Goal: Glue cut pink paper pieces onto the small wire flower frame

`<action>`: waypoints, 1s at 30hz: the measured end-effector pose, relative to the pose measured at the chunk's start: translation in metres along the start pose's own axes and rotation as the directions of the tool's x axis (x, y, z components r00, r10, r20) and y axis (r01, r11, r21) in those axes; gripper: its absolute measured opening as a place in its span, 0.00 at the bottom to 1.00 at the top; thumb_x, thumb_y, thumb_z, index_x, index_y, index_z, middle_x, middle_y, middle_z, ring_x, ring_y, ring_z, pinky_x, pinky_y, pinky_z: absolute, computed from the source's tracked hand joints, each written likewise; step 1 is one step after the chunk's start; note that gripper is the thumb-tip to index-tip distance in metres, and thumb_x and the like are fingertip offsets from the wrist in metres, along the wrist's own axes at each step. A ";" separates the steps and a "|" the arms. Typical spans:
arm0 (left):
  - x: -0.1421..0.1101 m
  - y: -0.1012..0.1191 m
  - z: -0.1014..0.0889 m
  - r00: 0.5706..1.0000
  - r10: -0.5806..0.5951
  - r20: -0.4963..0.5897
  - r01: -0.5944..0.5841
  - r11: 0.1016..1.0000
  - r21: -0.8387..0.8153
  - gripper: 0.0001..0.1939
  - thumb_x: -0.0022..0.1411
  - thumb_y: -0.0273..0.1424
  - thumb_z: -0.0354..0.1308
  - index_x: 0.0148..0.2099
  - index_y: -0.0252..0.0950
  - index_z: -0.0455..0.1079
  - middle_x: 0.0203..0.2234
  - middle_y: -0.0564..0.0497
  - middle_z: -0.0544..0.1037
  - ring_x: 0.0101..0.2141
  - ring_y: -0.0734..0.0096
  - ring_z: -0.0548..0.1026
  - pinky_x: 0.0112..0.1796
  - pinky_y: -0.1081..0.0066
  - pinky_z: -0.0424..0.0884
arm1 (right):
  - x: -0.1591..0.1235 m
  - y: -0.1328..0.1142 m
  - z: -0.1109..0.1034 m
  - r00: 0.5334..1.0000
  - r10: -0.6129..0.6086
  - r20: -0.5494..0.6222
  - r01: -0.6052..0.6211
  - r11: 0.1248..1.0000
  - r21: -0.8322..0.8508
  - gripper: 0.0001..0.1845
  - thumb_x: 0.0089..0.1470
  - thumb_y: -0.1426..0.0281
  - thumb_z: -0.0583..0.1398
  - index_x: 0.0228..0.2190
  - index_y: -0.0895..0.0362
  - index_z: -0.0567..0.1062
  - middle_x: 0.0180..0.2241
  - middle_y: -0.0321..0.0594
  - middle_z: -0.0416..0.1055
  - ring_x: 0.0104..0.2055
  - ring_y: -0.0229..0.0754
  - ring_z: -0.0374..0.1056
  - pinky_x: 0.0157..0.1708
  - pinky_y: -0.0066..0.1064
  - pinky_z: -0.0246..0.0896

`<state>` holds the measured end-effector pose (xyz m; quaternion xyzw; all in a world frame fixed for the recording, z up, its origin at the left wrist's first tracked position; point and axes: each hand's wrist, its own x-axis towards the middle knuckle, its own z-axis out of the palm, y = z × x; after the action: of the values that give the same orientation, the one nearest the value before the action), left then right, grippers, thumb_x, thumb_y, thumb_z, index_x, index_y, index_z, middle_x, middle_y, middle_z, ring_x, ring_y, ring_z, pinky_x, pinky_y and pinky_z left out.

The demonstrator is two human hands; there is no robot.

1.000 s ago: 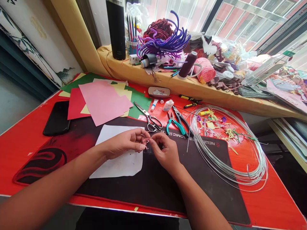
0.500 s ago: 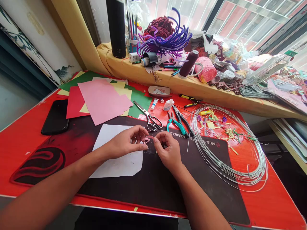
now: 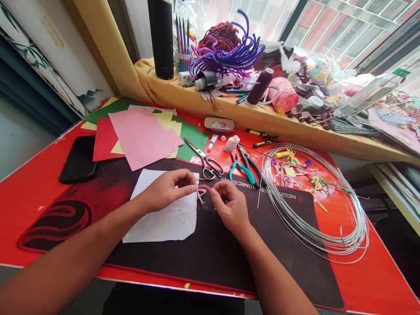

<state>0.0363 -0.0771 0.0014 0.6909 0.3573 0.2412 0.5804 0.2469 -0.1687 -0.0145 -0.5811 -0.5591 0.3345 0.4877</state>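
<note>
A narrow, curled pink paper strip (image 3: pixel 205 187) spans the gap between my two hands. My left hand (image 3: pixel 179 187) is closed in a pinch on its left part, over the white paper sheet (image 3: pixel 164 223). My right hand (image 3: pixel 229 203) pinches the strip's right end, above the dark desk mat (image 3: pixel 223 258). A loop and a loose end of the strip hang just right of my left fingertips. Silver scissors (image 3: pixel 205 162) lie open just beyond my hands, beside teal-handled pliers (image 3: pixel 243 169) and black-handled pliers (image 3: pixel 252 165).
A large wire coil (image 3: pixel 328 245) lies at the right, with coloured scraps (image 3: pixel 315 181) inside its ring. Pink paper (image 3: pixel 144 138) and other coloured sheets lie back left, beside a black phone (image 3: pixel 78 159). A glue bottle (image 3: pixel 232 143) stands behind the pliers. Yarn (image 3: pixel 284 98) crowds the windowsill.
My left hand has shifted slightly left and up, and more of the pink strip's loop and hanging end now shows. My right hand keeps its pinch almost in place.
</note>
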 end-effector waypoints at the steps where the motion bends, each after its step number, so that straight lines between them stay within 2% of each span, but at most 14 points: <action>1: 0.000 0.000 0.000 1.000 0.001 -0.004 -0.001 1.000 0.001 0.14 0.66 0.44 0.66 0.38 0.38 0.75 0.33 0.52 0.77 0.35 0.66 0.74 0.38 0.66 0.70 | 0.000 0.000 0.000 1.000 0.002 0.002 -0.002 1.000 0.006 0.08 0.64 0.63 0.63 0.33 0.52 0.73 0.22 0.30 0.68 0.22 0.37 0.61 0.23 0.30 0.57; 13: 0.001 0.003 -0.002 0.998 -0.056 0.027 0.059 0.990 -0.130 0.15 0.62 0.43 0.68 0.36 0.36 0.74 0.30 0.53 0.73 0.30 0.71 0.68 0.32 0.70 0.64 | 0.000 0.002 -0.001 0.999 0.032 0.026 -0.033 0.999 0.013 0.09 0.64 0.62 0.64 0.33 0.53 0.74 0.23 0.31 0.69 0.23 0.37 0.61 0.24 0.30 0.57; 19: 0.000 0.001 -0.001 0.996 -0.080 0.033 0.083 0.990 -0.111 0.16 0.64 0.45 0.67 0.35 0.37 0.74 0.29 0.54 0.71 0.30 0.71 0.66 0.32 0.70 0.62 | 0.001 0.005 0.000 0.998 0.051 0.029 -0.051 0.999 0.019 0.10 0.66 0.60 0.63 0.37 0.53 0.76 0.24 0.32 0.71 0.24 0.39 0.63 0.25 0.31 0.58; 30: -0.002 0.003 -0.002 0.997 -0.051 0.055 0.053 0.997 -0.050 0.17 0.65 0.46 0.65 0.35 0.37 0.73 0.30 0.53 0.72 0.32 0.69 0.67 0.35 0.68 0.65 | 0.001 0.007 -0.001 0.999 0.043 0.015 -0.043 0.998 -0.044 0.11 0.65 0.59 0.65 0.36 0.53 0.77 0.24 0.32 0.71 0.24 0.39 0.64 0.26 0.31 0.59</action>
<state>0.0340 -0.0776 0.0053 0.6724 0.3530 0.2164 0.6136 0.2499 -0.1675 -0.0211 -0.6007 -0.5575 0.3374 0.4632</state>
